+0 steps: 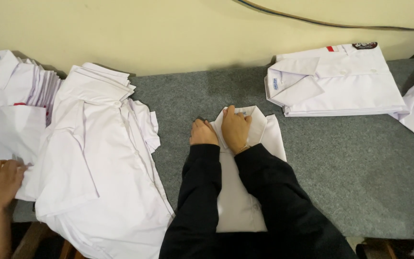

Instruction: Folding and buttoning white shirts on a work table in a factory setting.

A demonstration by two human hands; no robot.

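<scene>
I see the grey felt-covered bench [350,158] carrying a loose heap of white shirts [101,168] on the left and a folded stack of white shirts [336,81] at the back right. In the middle lies one white shirt [238,201], collar away from me. My left hand [203,133] and right hand [235,128] both press flat on that collar, fingers curled down, gripping nothing; another person's hand [5,180] touches shirts at far left.

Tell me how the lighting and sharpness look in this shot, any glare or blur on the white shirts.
Head view: soft, even light; the folded shirt casts a thin shadow on the grey table. The shirt pile is bright, its folds faint. Both hands, left hand and right hand, look sharp, no motion blur. Another person's hand sits dimmer at the left edge.
</scene>
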